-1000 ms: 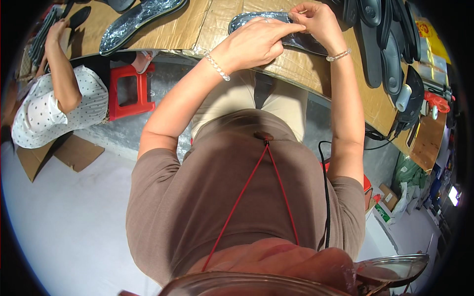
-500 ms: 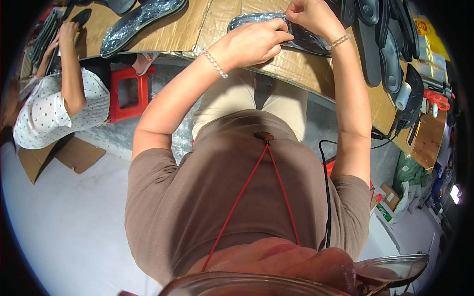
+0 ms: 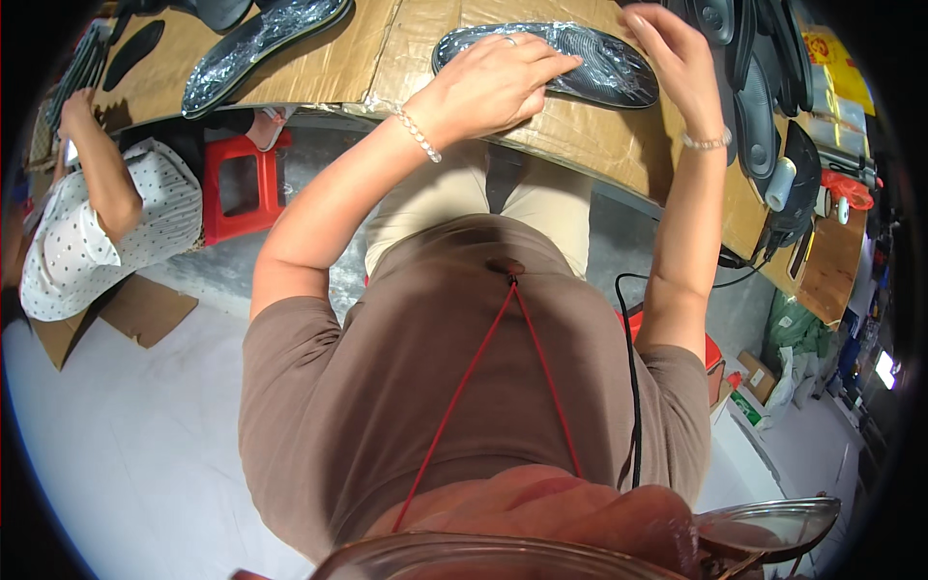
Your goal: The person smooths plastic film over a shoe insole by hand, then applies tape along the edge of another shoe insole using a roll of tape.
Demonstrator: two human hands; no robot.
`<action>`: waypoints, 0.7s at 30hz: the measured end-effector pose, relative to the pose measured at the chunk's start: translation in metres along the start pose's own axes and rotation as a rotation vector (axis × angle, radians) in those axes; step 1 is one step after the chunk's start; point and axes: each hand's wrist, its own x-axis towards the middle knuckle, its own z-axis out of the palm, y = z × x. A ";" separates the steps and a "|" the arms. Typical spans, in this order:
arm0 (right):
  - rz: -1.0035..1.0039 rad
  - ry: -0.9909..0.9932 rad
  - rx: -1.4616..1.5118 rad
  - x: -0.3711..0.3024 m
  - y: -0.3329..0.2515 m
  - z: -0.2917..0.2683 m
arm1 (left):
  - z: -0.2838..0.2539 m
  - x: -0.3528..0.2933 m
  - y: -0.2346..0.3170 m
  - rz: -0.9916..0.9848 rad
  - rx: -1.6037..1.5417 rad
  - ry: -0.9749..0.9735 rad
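Note:
A dark shoe sole (image 3: 609, 63) under clear, shiny plastic film lies on the cardboard-covered table in front of me. My left hand (image 3: 493, 85) rests on its left and middle part, index finger stretched out over the film and the other fingers partly curled. It presses down rather than gripping, and covers some of the sole. Beyond the sole's right end, my right hand (image 3: 677, 63) is raised clear of it, fingers extended and slightly bent. Nothing shows in that hand. Another film-covered sole (image 3: 261, 53) lies to the left.
Black soles (image 3: 757, 121) are piled at the right, beside a white roll (image 3: 780, 184) and a black corded device (image 3: 797, 208). At the left, a co-worker in a dotted top (image 3: 116, 227) sits near a red stool (image 3: 242, 198). A black sole piece (image 3: 133, 55) lies before them.
My right hand has come off the sole and moved right, uncovering its right half. My left hand stays on the film. The co-worker's arm has shifted left, away from the black sole piece.

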 end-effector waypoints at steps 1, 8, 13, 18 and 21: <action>0.100 -0.034 -0.154 -0.011 0.002 -0.011 | 0.001 0.001 0.002 0.001 -0.001 0.002; 0.257 0.065 -0.397 -0.040 0.003 0.003 | 0.015 0.010 0.014 -0.048 0.202 0.011; 0.320 0.000 -0.558 -0.019 0.013 0.009 | 0.020 0.005 0.016 -0.039 0.226 0.072; 0.224 0.093 -0.425 -0.025 0.022 0.003 | 0.021 0.003 0.017 -0.059 0.221 0.078; 0.122 0.308 -0.243 -0.031 0.015 0.008 | 0.021 0.004 0.015 -0.053 0.218 0.090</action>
